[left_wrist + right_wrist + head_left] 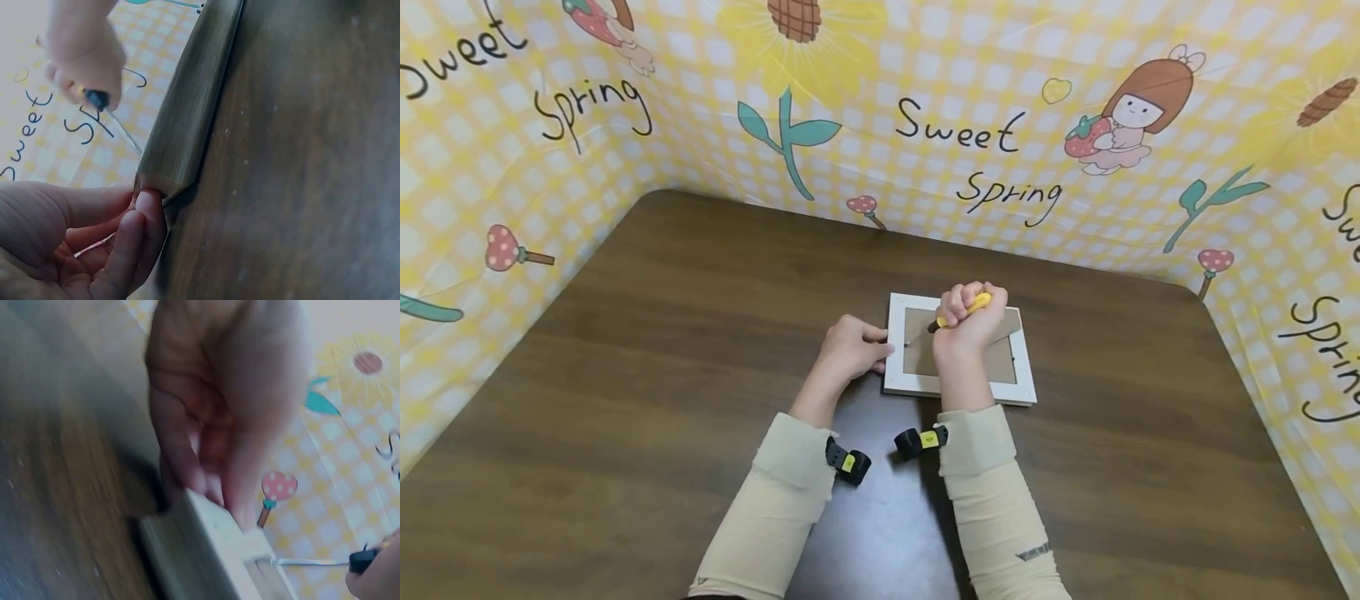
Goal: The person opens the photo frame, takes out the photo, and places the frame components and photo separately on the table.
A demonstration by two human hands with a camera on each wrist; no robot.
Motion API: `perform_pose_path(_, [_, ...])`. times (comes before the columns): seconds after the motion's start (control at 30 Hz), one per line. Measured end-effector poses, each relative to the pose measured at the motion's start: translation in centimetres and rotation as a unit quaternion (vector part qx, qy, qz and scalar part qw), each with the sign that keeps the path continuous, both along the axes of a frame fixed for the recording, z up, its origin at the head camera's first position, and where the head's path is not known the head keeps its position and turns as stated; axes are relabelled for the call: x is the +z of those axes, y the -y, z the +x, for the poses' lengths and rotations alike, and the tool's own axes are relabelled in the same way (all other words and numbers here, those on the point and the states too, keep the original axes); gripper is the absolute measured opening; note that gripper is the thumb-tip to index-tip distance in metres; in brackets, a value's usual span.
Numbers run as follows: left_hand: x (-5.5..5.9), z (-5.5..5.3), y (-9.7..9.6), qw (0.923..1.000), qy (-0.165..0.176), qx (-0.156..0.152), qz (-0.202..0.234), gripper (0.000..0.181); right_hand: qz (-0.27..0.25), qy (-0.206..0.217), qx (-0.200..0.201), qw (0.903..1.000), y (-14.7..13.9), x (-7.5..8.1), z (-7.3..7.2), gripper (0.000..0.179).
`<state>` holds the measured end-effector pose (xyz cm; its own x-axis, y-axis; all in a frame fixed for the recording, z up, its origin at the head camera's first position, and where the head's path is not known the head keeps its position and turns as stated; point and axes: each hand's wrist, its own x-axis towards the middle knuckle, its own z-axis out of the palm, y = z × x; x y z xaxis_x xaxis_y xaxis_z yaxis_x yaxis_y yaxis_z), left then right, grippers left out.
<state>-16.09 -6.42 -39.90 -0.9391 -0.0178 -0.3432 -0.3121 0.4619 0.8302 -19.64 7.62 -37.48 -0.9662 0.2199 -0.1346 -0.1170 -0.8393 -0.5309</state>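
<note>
A white picture frame (912, 383) lies on the table with its brown backing board (958, 363) facing up. My left hand (847, 348) holds the frame's left edge, thumb on top and fingers at the side, as the left wrist view also shows. In my right hand (972, 323) is a screwdriver (981, 302) with a yellow handle and black collar, gripped in a fist above the backing. Its thin metal shaft (306, 561) slants down to the inner left border of the frame. The exact contact at the tip is too small to tell.
The dark brown wooden table (700, 275) spreads around the frame on all sides. A yellow checked cloth (925, 50) with flowers and lettering stands behind the table and along its sides. Black wrist cameras (848, 461) sit at both cuffs.
</note>
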Motion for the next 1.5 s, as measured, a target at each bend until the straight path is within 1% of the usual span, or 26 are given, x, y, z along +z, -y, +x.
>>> perform_pose_path(0.1, [0.0, 0.0, 0.1, 0.9999, 0.003, -0.005, 0.008, 0.033, -0.015, 0.018, 0.024, 0.9994, -1.0, -0.4, -0.5, 0.056])
perform_pose_path(0.13, [0.0, 0.0, 0.1, 0.9999, 0.003, -0.006, 0.012, 0.033, -0.011, 0.020, 0.032, 0.9992, -1.4, -0.5, -0.7, 0.056])
perform_pose_path(0.2, [0.0, 0.0, 0.1, 0.9998, 0.001, -0.008, 0.017, 0.033, 0.007, 0.020, 0.046, 0.9987, -1.9, -0.6, -0.9, 0.054])
perform_pose_path(0.37, [0.0, -0.2, 0.1, 0.9997, -0.008, -0.006, 0.024, 0.033, 0.063, 0.004, 0.074, 0.9953, -2.6, -0.6, -1.2, 0.042])
perform_pose_path(0.47, [0.0, -0.3, 0.1, 0.9997, -0.009, -0.006, 0.023, 0.033, 0.084, -0.004, 0.077, 0.9935, -2.9, -0.6, -1.3, 0.037])
perform_pose_path(0.6, [0.1, -0.4, 0.0, 0.9995, -0.008, -0.009, 0.029, 0.034, 0.109, -0.029, 0.061, 0.9917, -3.3, -0.6, -1.2, 0.034])
perform_pose_path(0.67, [0.2, -0.4, 0.0, 0.9993, -0.006, -0.007, 0.036, 0.034, 0.113, -0.043, 0.060, 0.9909, -3.4, -0.5, -1.2, 0.034])
perform_pose_path(0.8, [0.3, -0.4, 0.1, 0.9991, -0.003, -0.004, 0.043, 0.035, 0.093, -0.060, 0.054, 0.9923, -3.6, -0.2, -1.1, 0.036])
perform_pose_path(0.9, [0.3, -0.5, 0.0, 0.9990, 0.003, -0.004, 0.044, 0.035, 0.075, -0.053, 0.033, 0.9952, -4.0, 0.3, -1.0, 0.037])
perform_pose_path(0.97, [0.3, -0.5, 0.0, 0.9990, 0.005, -0.002, 0.044, 0.036, 0.053, -0.043, 0.021, 0.9975, -4.6, 0.6, -1.0, 0.036])
perform_pose_path(1.03, [0.2, -0.6, 0.0, 0.9989, 0.003, -0.002, 0.047, 0.036, 0.034, -0.038, 0.006, 0.9987, -5.4, 0.9, -1.0, 0.029])
perform_pose_path(1.1, [0.1, -0.6, 0.0, 0.9989, -0.002, -0.003, 0.046, 0.036, 0.008, -0.037, -0.005, 0.9993, -6.4, 1.3, -1.0, 0.016])
perform_pose_path(1.13, [0.0, -0.6, 0.0, 0.9990, -0.006, -0.005, 0.044, 0.036, -0.001, -0.040, -0.010, 0.9992, -6.9, 1.5, -1.0, 0.014])
perform_pose_path(1.23, [-0.3, -0.6, 0.1, 0.9993, -0.010, -0.008, 0.035, 0.037, -0.004, -0.040, -0.030, 0.9988, -8.7, 2.2, -0.9, 0.028])
perform_pose_path(1.3, [-0.5, -0.4, 0.1, 0.9996, -0.007, -0.011, 0.027, 0.038, 0.017, -0.040, -0.054, 0.9976, -10.0, 2.7, -0.8, 0.035])
perform_pose_path(1.37, [-0.5, -0.3, 0.0, 0.9997, -0.004, -0.013, 0.020, 0.039, 0.071, -0.030, -0.090, 0.9930, -11.5, 3.3, -0.7, 0.039])
perform_pose_path(1.43, [-0.4, -0.2, 0.0, 0.9998, -0.003, -0.016, 0.012, 0.038, 0.134, -0.006, -0.117, 0.9840, -13.2, 3.9, -0.5, 0.037])
perform_pose_path(1.47, [-0.3, -0.1, 0.0, 0.9998, -0.004, -0.019, 0.006, 0.038, 0.175, 0.013, -0.123, 0.9766, -14.1, 4.2, -0.5, 0.036])
perform_pose_path(1.5, [-0.1, 0.0, 0.1, 0.9998, -0.004, -0.021, -0.001, 0.037, 0.211, 0.036, -0.122, 0.9692, -15.0, 4.5, -0.4, 0.036])
